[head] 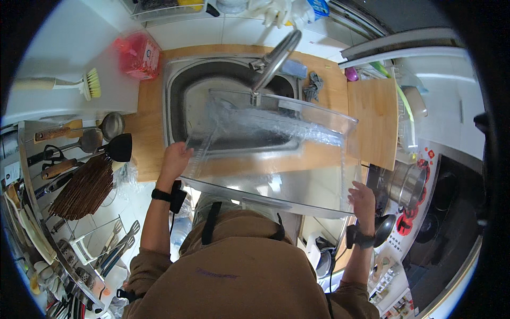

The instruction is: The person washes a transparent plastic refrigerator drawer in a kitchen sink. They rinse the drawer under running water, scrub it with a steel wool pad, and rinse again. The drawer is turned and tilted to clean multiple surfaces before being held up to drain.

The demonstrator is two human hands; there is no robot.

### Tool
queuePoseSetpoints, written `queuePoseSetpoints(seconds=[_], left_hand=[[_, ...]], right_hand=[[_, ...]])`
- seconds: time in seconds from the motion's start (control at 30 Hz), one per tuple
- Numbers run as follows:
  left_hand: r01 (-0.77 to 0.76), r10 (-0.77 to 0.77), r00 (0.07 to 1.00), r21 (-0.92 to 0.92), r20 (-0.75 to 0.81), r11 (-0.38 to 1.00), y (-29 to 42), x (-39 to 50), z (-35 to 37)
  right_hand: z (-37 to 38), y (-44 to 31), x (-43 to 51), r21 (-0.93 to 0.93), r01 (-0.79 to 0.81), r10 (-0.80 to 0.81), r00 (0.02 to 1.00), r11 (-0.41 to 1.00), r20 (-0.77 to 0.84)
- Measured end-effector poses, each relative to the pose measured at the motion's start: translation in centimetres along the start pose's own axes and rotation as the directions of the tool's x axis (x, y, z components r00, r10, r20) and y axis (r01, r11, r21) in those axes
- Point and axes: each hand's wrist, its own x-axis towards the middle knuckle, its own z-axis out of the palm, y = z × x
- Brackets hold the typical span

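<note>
A large clear plastic drawer (pixel 255 175) is tilted across the steel sink (pixel 175 115) and the counter's front edge. My left hand (pixel 174 161) grips its left side. At the right end, my right hand (pixel 362 201) holds the drawer's near corner, fingers partly spread along the edge. The steel faucet (pixel 277 62) reaches over the drawer's far wall, its spout tip just inside. A rippled, shiny band of what looks like water lies along the drawer's far side.
Red soap bottle (pixel 139 56), blue sponge (pixel 294 68) and grey scrubber (pixel 313 85) surround the sink. A brush (pixel 91 84) hangs on the left wall above hanging utensils (pixel 113 127). A wooden board (pixel 372 123), steel pot (pixel 406 185) and dark cooktop (pixel 442 223) stand right.
</note>
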Motion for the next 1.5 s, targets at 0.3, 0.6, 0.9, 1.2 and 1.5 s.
queuePoseSetpoints(seconds=[0.3, 0.6, 0.9, 1.2, 1.5], left_hand=[[-0.002, -0.043, 0.952, 0.147, 0.303, 0.989, 0.3, 5.2, 1.0], [-0.022, -0.014, 0.913, 0.082, 0.409, 0.996, -2.4, 9.4, 1.2], [0.479, -0.099, 0.734, -0.408, 0.672, 0.777, -1.5, 10.5, 0.5], [0.451, -0.180, 0.741, -0.280, 0.647, 0.848, -2.6, 11.6, -2.1], [0.429, -0.185, 0.674, -0.176, 0.715, 0.886, -1.9, 14.5, -2.4]], right_hand=[[-6.4, -11.6, -1.8, -0.124, -0.147, 0.153, 0.987, 0.981, 0.043], [-5.9, -18.5, -2.7, -0.704, 0.264, -0.105, 0.959, 0.660, 0.262], [-3.4, -21.4, -6.1, -0.506, -0.036, 0.161, 0.965, 0.862, 0.205], [0.8, -14.1, -9.3, -0.632, 0.612, -0.504, 0.778, 0.476, 0.374], [-0.8, -20.7, -6.0, -0.362, 0.739, -0.684, 0.668, 0.568, 0.293]])
